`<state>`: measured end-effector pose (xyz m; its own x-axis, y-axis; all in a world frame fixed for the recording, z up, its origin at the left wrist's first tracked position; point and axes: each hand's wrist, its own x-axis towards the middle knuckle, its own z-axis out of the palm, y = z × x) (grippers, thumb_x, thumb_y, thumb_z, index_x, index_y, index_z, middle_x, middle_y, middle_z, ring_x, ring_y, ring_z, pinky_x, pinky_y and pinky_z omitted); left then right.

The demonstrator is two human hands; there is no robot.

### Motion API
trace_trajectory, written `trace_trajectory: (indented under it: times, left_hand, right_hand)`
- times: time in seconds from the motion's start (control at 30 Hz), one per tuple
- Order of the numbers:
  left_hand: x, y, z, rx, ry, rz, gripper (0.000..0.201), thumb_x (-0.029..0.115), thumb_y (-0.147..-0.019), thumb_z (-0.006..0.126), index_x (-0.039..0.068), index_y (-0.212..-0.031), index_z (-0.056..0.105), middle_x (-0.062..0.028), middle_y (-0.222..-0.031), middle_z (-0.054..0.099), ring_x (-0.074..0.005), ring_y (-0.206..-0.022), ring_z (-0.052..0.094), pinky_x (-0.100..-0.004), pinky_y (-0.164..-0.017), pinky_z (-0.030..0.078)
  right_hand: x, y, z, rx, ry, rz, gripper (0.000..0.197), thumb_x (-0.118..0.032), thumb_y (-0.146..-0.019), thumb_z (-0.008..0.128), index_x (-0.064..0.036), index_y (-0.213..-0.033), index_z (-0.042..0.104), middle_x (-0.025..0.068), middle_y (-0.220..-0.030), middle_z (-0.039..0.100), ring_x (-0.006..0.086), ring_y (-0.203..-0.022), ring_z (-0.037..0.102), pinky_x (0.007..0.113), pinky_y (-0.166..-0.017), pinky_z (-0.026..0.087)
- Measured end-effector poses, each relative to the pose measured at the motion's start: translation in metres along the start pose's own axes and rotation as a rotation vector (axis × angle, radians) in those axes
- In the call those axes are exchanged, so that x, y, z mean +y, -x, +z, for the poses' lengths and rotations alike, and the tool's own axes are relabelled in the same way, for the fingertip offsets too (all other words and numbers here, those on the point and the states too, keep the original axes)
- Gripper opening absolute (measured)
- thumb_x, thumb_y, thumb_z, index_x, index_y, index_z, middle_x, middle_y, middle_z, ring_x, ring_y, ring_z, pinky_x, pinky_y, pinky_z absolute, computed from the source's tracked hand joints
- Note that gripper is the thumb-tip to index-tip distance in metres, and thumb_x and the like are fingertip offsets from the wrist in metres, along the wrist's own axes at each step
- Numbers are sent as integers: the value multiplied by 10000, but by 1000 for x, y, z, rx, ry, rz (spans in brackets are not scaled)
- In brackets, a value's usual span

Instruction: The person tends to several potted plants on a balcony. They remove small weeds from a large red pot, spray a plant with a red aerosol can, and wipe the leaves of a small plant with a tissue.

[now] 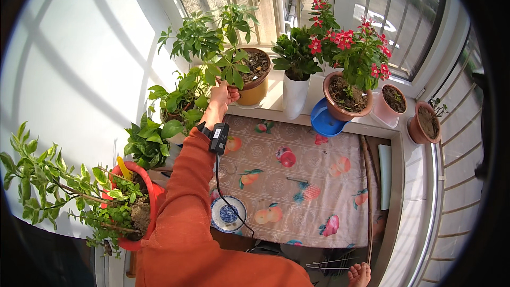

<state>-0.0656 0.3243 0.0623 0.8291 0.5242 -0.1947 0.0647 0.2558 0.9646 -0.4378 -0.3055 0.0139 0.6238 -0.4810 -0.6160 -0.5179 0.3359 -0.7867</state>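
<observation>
My left hand [220,100] reaches forward to the umbrella-leaved plant [234,66] in a brown and yellow pot [254,93]. Its fingers are curled together at the lower leaves, beside the pot's wall; what they pinch is hidden. At the bottom right edge, my right hand [359,275] is closed on a thin pale wire or string [326,262], which sticks out to the left as two narrow strands. The lower end of a long thin stick [367,196] lies close behind this hand; I cannot tell whether the fingers touch it.
A fruit-patterned tablecloth [287,186] covers the table, with a blue-and-white dish [219,222] at its near left. Leafy plants and a red pot [151,212] stand left. Along the sill are a white vase [295,98], a red-flowering plant [350,48] and a blue basin [324,122].
</observation>
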Motion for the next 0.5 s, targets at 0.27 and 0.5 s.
trace_trajectory:
  times: [0.27, 0.5]
  left_hand:
    - [-12, 19, 19, 115, 79, -23, 348, 386, -986, 457, 76, -1132, 395, -94, -907, 605, -183, -659, 608, -357, -616, 558]
    - [-80, 108, 51, -179, 423, -415, 475, 473, -955, 506, 95, -1234, 438, -89, -954, 632, -212, -774, 625, -363, -693, 531]
  right_hand:
    - [1, -5, 6, -51, 20, -16, 387, -242, -937, 594, -2, -1235, 535, 178, -1082, 641, 310, -975, 630, 416, -842, 518]
    - [3, 13, 0, -31, -14, -23, 395, -243, -945, 581, 2, -1251, 527, 185, -1097, 632, 322, -1011, 619, 439, -866, 505]
